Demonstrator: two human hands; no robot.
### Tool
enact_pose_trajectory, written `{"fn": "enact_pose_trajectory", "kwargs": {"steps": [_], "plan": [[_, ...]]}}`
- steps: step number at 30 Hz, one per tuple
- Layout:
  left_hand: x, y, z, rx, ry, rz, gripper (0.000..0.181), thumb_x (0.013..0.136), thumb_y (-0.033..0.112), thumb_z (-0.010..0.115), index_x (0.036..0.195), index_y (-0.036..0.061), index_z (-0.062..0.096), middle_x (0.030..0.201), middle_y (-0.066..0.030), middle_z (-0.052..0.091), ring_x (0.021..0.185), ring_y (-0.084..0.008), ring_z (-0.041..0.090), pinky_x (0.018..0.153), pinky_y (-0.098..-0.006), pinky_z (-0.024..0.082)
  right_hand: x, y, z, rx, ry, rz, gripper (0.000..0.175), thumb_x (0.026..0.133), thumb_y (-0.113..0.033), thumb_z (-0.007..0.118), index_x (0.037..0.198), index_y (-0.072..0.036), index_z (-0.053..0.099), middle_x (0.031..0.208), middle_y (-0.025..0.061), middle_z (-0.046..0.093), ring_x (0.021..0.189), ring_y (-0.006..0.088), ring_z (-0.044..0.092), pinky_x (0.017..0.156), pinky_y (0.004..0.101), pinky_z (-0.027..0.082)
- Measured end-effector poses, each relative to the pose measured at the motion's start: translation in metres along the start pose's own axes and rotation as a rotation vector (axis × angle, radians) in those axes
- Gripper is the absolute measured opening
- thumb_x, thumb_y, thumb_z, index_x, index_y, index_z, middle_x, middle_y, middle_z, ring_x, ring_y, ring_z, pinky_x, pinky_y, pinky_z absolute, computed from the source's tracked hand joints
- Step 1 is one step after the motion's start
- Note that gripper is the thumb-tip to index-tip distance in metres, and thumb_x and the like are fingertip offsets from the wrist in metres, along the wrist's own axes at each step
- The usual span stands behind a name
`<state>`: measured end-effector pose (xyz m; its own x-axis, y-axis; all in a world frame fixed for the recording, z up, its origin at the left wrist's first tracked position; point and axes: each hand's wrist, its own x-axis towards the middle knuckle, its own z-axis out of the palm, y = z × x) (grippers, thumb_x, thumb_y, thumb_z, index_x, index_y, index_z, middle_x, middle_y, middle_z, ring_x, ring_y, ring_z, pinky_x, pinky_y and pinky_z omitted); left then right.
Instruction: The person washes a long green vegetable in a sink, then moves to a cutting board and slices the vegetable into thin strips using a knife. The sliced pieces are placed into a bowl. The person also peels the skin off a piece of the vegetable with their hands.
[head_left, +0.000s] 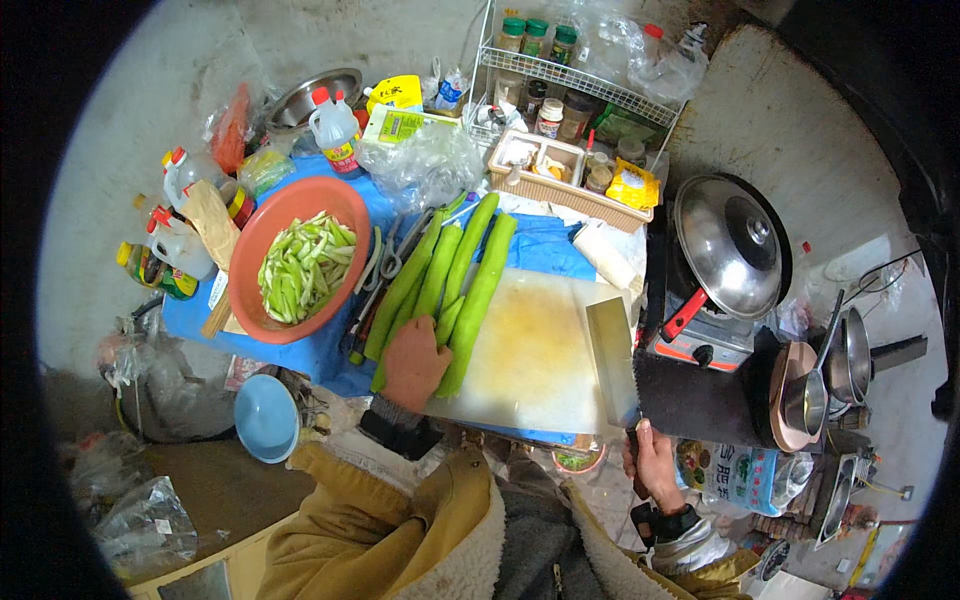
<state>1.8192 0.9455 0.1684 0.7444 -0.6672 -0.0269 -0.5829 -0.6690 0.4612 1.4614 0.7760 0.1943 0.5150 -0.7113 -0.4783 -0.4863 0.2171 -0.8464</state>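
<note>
My left hand (417, 363) rests with curled fingers on several long green gourds (482, 300) at the left side of a white cutting board (525, 345); whether it grips one I cannot tell. At the board's right edge my right hand (649, 461) holds a cleaver (613, 360) by its handle, the broad blade lying over the board. An orange plastic basin (240, 277) stands left of the gourds, with cut green pieces (304, 266) inside. Scissors (391, 259) and other tools lie between the basin and the gourds.
A lidded wok (727, 247) with a red handle sits on a portable stove (705, 341) at the right. Behind the board are a seasoning caddy (570, 192) and a wire rack (577, 79) of jars. Bottles (336, 135) crowd the back left. A blue bowl (266, 418) stands lower left.
</note>
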Motion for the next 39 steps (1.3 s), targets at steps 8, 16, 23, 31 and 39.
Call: {"fn": "enact_pose_trajectory", "kwargs": {"steps": [8, 16, 23, 31, 39], "plan": [[0.0, -0.006, 0.0, -0.12, 0.042, -0.047, 0.042, 0.076, 0.02, 0.073, 0.108, -0.0036, 0.06, 0.103, -0.0228, 0.064, 0.095, -0.0372, 0.062, 0.083, -0.045, 0.05, 0.009, 0.008, -0.003, 0.006, -0.084, -0.055, 0.046, 0.107, -0.038, 0.042, 0.079, -0.004, 0.053, 0.055, -0.0013, 0.046, 0.043, 0.0069, 0.041, 0.04, 0.0269, 0.031], [0.032, -0.028, -0.056, -0.896, 0.079, -0.08, 0.031, 0.086, 0.007, 0.064, 0.114, -0.0064, 0.061, 0.092, -0.0063, 0.065, 0.085, -0.0151, 0.061, 0.07, -0.0337, 0.05, 0.013, 0.009, -0.012, -0.033, -0.12, -0.072, 0.046, 0.107, -0.038, 0.042, 0.078, -0.004, 0.053, 0.055, -0.001, 0.047, 0.043, 0.0069, 0.041, 0.041, 0.0265, 0.032], [0.045, 0.004, -0.07, -0.756, -0.101, -0.082, 0.035, 0.089, 0.01, 0.06, 0.119, -0.0069, 0.06, 0.1, -0.0066, 0.067, 0.084, -0.013, 0.062, 0.072, -0.0307, 0.052, 0.015, 0.013, -0.017, -0.028, -0.148, -0.071, 0.045, 0.107, -0.038, 0.043, 0.077, -0.004, 0.052, 0.055, -0.001, 0.047, 0.044, 0.0076, 0.042, 0.041, 0.0276, 0.033], [0.093, -0.011, -0.034, -0.013, 0.282, 0.147, 0.034, 0.078, 0.014, 0.073, 0.105, -0.0063, 0.065, 0.085, -0.0206, 0.067, 0.078, -0.0354, 0.067, 0.07, -0.044, 0.052, 0.012, 0.018, -0.016, -0.08, -0.125, -0.185, 0.049, 0.108, -0.039, 0.038, 0.076, -0.005, 0.053, 0.051, 0.0002, 0.046, 0.04, 0.0089, 0.041, 0.039, 0.0268, 0.031], [0.13, -0.04, 0.002, 0.406, 0.165, 0.174, 0.023, 0.075, 0.016, 0.07, 0.09, 0.0002, 0.062, 0.095, -0.0195, 0.064, 0.1, -0.0406, 0.058, 0.084, -0.0495, 0.05, 0.011, 0.023, -0.016, -0.056, -0.107, -0.123, 0.044, 0.105, -0.037, 0.047, 0.079, -0.003, 0.054, 0.056, -0.002, 0.045, 0.049, 0.007, 0.041, 0.046, 0.0292, 0.034]]}}
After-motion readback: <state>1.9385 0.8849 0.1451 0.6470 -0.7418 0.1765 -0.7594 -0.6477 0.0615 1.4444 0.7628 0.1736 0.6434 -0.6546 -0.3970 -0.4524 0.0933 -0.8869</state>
